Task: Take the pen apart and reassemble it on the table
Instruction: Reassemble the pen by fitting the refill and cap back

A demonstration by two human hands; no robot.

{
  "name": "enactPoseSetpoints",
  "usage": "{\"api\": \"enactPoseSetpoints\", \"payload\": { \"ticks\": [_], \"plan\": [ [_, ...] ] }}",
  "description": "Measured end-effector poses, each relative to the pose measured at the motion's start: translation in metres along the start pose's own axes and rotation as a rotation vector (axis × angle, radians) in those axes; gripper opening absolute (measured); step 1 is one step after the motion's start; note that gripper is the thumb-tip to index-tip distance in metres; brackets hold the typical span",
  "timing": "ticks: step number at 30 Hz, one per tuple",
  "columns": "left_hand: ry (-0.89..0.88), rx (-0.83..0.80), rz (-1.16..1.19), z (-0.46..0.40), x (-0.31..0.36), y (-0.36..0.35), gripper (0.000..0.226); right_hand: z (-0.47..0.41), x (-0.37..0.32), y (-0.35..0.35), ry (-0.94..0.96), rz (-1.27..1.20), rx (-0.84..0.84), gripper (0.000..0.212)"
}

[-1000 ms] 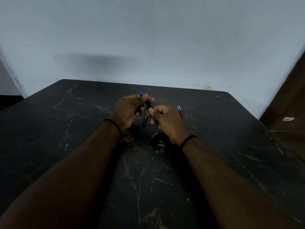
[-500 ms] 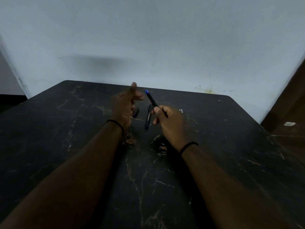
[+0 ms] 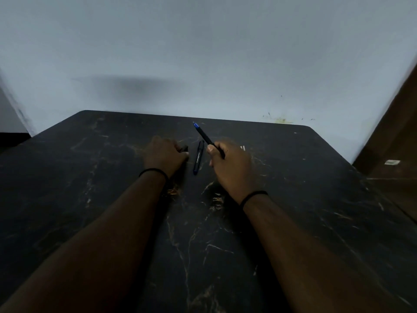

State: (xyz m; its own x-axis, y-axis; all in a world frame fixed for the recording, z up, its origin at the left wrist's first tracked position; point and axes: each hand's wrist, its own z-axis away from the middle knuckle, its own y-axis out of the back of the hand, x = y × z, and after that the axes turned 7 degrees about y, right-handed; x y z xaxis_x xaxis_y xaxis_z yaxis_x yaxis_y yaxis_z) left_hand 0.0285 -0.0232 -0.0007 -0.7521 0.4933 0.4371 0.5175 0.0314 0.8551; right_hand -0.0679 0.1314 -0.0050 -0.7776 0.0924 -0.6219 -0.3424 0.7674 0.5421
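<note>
Dark, marble-veined stone makes up the surface, pushed against a pale wall in dim light. On it, between the two hands, lies a dark pen part with printing along its side, pointing away from the person; whether it is the cap or a barrel section is too dim to tell. The right hand is closed around the main pen body, which juts up and away to the left with its blue tip raised above the surface. The left hand rests curled on the surface just left of the loose part, its fingers against a small dark piece; whether it actually grips that piece cannot be told. A thin pale item peeks out beyond the right hand, possibly a refill or another small part.

Judging by this, the pen is already in pieces, so dismantling looks largely done. Reassembly seems to be what remains: joining the loose parts back onto the held body.
</note>
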Motion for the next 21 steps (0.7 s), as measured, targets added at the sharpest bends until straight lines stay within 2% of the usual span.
{"api": "enactPoseSetpoints", "payload": {
  "ticks": [3, 5, 6, 8, 12, 21],
  "plan": [
    [0.015, 0.007, 0.015, -0.001, 0.0, -0.002, 0.021, 0.0, -0.001, 0.0, -0.004, 0.01, -0.002, 0.027],
    [0.041, 0.029, 0.076, -0.002, -0.001, -0.005, 0.019, 0.0, -0.001, 0.0, -0.027, -0.037, 0.024, 0.01],
    [0.056, 0.034, 0.17, -0.004, -0.003, -0.007, 0.016, 0.0, -0.002, 0.0, -0.042, -0.076, 0.051, 0.006],
    [0.082, 0.026, 0.432, -0.008, -0.006, -0.01, 0.008, 0.001, -0.001, 0.0, -0.048, -0.122, 0.107, 0.016],
    [0.042, -0.006, 0.797, -0.009, -0.008, -0.011, 0.024, 0.0, 0.0, 0.001, -0.054, -0.102, 0.126, 0.005],
    [-0.059, -0.061, 0.851, -0.012, -0.009, -0.013, 0.031, -0.003, 0.007, 0.006, -0.076, 0.055, 0.193, 0.009]
  ]
}}
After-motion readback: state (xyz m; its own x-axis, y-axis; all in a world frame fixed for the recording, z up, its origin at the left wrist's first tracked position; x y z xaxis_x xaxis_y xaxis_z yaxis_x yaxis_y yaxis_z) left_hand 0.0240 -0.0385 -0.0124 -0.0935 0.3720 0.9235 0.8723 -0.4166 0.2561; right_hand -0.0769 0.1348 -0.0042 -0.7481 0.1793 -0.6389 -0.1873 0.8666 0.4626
